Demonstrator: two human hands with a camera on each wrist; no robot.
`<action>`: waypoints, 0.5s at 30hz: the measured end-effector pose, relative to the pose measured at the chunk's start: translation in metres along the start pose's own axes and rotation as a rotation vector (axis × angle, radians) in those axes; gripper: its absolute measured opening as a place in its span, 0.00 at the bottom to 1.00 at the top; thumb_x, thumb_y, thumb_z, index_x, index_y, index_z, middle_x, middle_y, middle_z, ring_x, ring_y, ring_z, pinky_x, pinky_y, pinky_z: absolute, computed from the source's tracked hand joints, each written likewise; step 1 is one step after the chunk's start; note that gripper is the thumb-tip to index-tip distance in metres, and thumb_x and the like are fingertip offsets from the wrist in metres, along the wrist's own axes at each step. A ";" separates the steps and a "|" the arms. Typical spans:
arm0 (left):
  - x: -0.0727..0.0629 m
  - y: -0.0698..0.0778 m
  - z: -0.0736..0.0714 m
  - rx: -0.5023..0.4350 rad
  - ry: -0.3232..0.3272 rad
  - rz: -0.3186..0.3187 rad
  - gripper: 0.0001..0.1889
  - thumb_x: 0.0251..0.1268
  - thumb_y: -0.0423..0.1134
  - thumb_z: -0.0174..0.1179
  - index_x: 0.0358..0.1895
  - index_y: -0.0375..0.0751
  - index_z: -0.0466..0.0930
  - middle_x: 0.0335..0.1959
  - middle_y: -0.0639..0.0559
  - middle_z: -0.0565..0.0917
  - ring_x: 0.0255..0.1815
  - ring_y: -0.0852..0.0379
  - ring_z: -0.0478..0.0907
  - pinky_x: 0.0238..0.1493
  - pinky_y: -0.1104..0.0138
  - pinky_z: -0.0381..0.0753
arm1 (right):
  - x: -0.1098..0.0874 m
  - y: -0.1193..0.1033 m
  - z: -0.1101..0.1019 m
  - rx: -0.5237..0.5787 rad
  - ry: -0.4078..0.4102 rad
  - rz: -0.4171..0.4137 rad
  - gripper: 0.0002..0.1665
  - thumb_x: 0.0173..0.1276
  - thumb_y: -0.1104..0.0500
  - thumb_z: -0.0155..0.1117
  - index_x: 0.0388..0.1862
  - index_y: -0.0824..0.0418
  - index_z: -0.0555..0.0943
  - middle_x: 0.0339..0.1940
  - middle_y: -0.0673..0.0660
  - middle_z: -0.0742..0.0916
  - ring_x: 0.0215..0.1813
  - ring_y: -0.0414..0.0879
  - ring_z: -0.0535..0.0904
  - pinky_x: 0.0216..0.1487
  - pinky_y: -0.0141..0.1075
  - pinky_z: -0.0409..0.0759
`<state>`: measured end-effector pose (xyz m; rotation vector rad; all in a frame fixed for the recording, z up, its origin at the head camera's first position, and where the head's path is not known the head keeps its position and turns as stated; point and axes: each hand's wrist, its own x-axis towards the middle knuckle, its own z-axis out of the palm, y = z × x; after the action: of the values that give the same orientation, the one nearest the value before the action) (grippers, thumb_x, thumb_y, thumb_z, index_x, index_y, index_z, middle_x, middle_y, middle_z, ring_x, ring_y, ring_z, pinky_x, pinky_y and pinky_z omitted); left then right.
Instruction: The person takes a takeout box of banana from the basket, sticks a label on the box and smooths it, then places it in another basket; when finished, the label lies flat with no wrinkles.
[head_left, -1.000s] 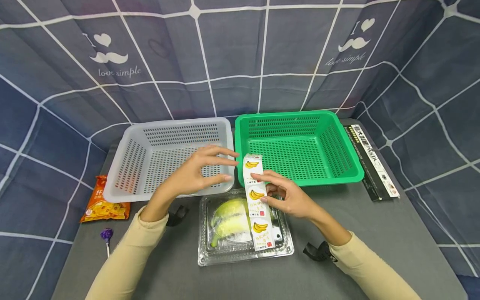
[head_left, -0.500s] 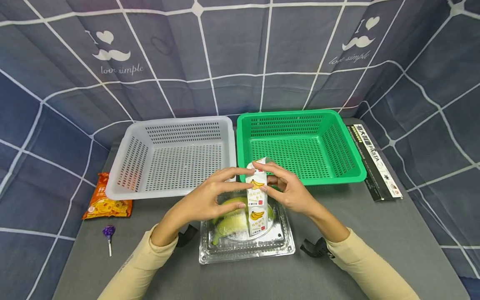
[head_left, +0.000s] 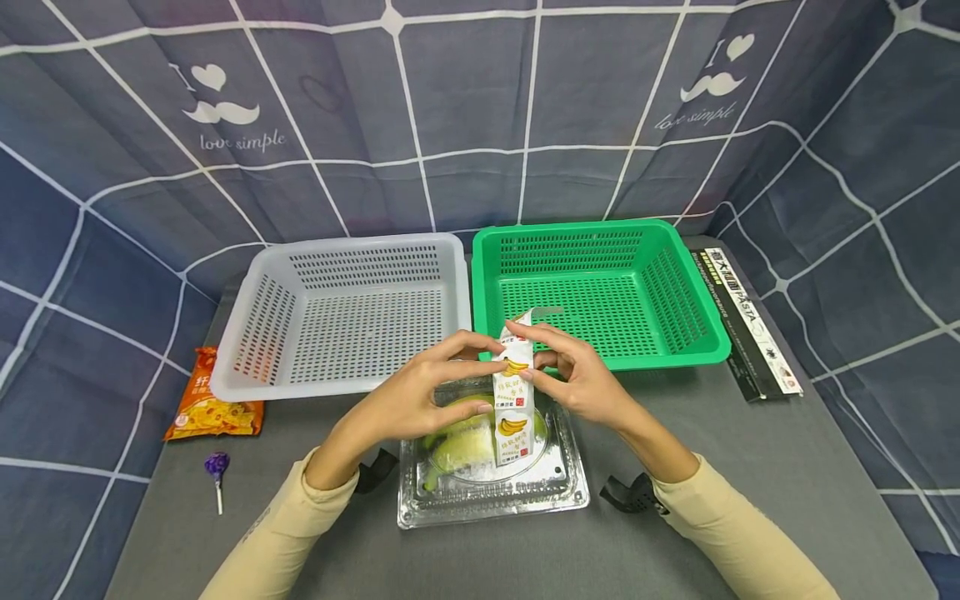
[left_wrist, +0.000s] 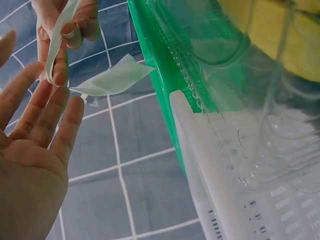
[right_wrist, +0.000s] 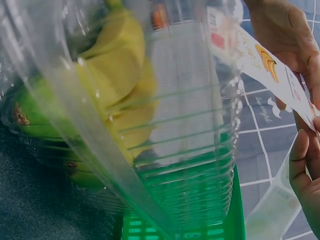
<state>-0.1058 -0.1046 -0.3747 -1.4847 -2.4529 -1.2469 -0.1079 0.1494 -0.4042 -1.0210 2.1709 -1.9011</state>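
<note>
While near one clear box (head_left: 491, 507), two hands: right (head_left: 581, 387) pinch-tight on one sticker strip (head_left: 514, 408), left (head_left: 420, 396) loose against it.

From above and behind the left hand (head_left: 423, 390) and right hand (head_left: 581, 383), the head view looks forward and down; each wrist view looks close past its own palm, both sharing the label strip (head_left: 513, 393) and clear container (head_left: 495, 510).

Room nearside of plastic box (head_left: 442, 510); label strip (head_left: 513, 392) above, 2 baskets (head_left: 360, 325) (head_left: 592, 312) behind.
</note>
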 end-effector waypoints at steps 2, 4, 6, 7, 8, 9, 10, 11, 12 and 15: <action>0.000 0.000 0.001 -0.001 0.006 0.008 0.24 0.62 0.40 0.68 0.61 0.39 0.79 0.63 0.48 0.73 0.55 0.57 0.76 0.52 0.64 0.79 | 0.000 0.000 0.000 -0.003 -0.003 0.002 0.34 0.65 0.77 0.59 0.70 0.71 0.67 0.67 0.69 0.72 0.39 0.40 0.80 0.41 0.31 0.81; 0.001 -0.001 0.001 -0.012 0.013 0.018 0.25 0.61 0.39 0.68 0.61 0.38 0.79 0.62 0.48 0.74 0.57 0.56 0.75 0.54 0.63 0.78 | 0.000 0.000 0.000 -0.006 -0.007 0.000 0.34 0.64 0.78 0.60 0.70 0.72 0.67 0.65 0.71 0.72 0.39 0.40 0.80 0.43 0.31 0.81; 0.001 -0.001 0.002 -0.031 0.017 0.023 0.25 0.60 0.38 0.69 0.61 0.36 0.78 0.61 0.49 0.75 0.59 0.56 0.75 0.57 0.62 0.77 | 0.000 0.000 0.001 -0.013 -0.010 -0.003 0.34 0.64 0.78 0.60 0.69 0.74 0.67 0.65 0.72 0.72 0.39 0.39 0.80 0.43 0.32 0.82; 0.001 -0.001 0.002 -0.040 0.018 0.024 0.26 0.60 0.38 0.69 0.62 0.36 0.78 0.61 0.49 0.75 0.60 0.55 0.74 0.58 0.61 0.77 | 0.000 0.000 0.001 -0.017 -0.010 -0.004 0.33 0.64 0.78 0.60 0.69 0.74 0.66 0.66 0.72 0.72 0.39 0.39 0.80 0.44 0.32 0.82; 0.002 -0.001 0.002 -0.051 0.018 0.022 0.26 0.60 0.38 0.69 0.62 0.35 0.78 0.61 0.49 0.75 0.60 0.55 0.74 0.60 0.61 0.76 | -0.001 0.000 0.000 -0.021 -0.010 -0.002 0.33 0.64 0.78 0.60 0.69 0.75 0.67 0.67 0.71 0.72 0.39 0.39 0.80 0.44 0.33 0.82; 0.001 -0.001 0.002 -0.061 0.017 0.018 0.26 0.60 0.37 0.69 0.62 0.35 0.77 0.61 0.49 0.75 0.61 0.54 0.74 0.60 0.60 0.76 | -0.001 0.000 0.000 -0.023 -0.010 0.001 0.34 0.64 0.78 0.60 0.69 0.74 0.67 0.68 0.70 0.72 0.40 0.39 0.81 0.44 0.33 0.82; 0.002 0.000 0.002 -0.073 0.016 0.013 0.26 0.60 0.37 0.69 0.62 0.35 0.77 0.61 0.49 0.75 0.62 0.54 0.73 0.61 0.59 0.75 | -0.001 0.000 0.000 -0.027 -0.011 0.000 0.34 0.64 0.78 0.60 0.70 0.73 0.66 0.69 0.69 0.72 0.39 0.39 0.81 0.44 0.32 0.82; 0.001 0.000 0.002 -0.086 0.015 0.005 0.27 0.60 0.37 0.69 0.62 0.35 0.77 0.62 0.48 0.75 0.62 0.54 0.73 0.62 0.58 0.75 | -0.001 0.000 0.000 -0.030 -0.011 -0.001 0.34 0.64 0.77 0.61 0.70 0.72 0.67 0.69 0.68 0.72 0.39 0.40 0.81 0.44 0.32 0.82; 0.001 0.000 0.001 -0.097 0.015 -0.004 0.27 0.60 0.36 0.69 0.63 0.35 0.77 0.62 0.49 0.74 0.63 0.53 0.73 0.63 0.58 0.75 | 0.000 0.000 -0.001 -0.025 -0.013 -0.002 0.35 0.64 0.77 0.61 0.71 0.71 0.66 0.68 0.68 0.72 0.39 0.40 0.81 0.44 0.32 0.82; 0.000 -0.001 0.001 -0.140 0.030 -0.018 0.27 0.59 0.35 0.69 0.63 0.35 0.77 0.62 0.47 0.74 0.65 0.51 0.71 0.64 0.53 0.73 | -0.001 0.001 -0.002 -0.016 -0.021 -0.022 0.37 0.64 0.75 0.63 0.72 0.70 0.66 0.66 0.67 0.73 0.39 0.42 0.81 0.44 0.31 0.81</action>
<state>-0.1059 -0.1046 -0.3760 -1.4651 -2.4112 -1.4604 -0.1089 0.1519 -0.4047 -1.0666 2.1757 -1.8764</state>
